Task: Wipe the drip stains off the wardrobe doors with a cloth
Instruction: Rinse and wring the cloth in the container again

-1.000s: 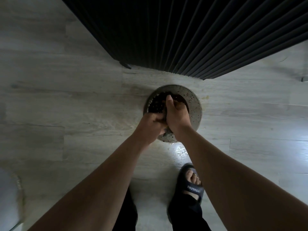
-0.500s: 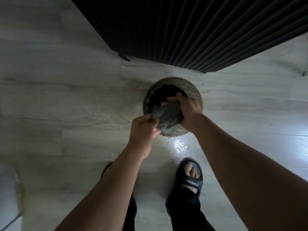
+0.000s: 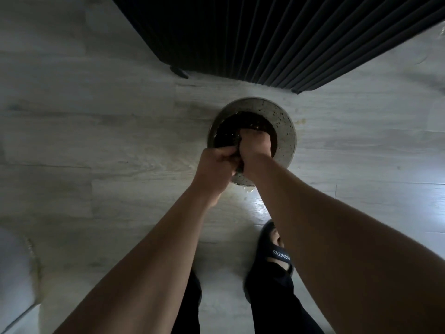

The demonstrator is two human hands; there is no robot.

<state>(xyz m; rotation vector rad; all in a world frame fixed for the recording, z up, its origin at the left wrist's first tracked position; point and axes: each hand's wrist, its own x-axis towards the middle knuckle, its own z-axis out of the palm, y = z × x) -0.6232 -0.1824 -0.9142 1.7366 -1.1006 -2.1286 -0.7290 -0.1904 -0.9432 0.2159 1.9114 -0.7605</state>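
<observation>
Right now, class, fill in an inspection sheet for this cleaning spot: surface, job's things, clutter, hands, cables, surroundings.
Surface: pale plank floor, wet patch beside the bowl.
Job's things: cloth, mostly hidden between the hands; bowl of dark water; dark ribbed wardrobe beyond it.
Clutter: nothing seen.
Hands: left hand and right hand both grip the cloth over the bowl.
Cables: nothing seen.
Surroundings: slipper on one foot.

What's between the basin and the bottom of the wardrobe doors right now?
Only a bare strip of pale floor, seen in the head view; the basin stands clear of the wardrobe doors.
</observation>
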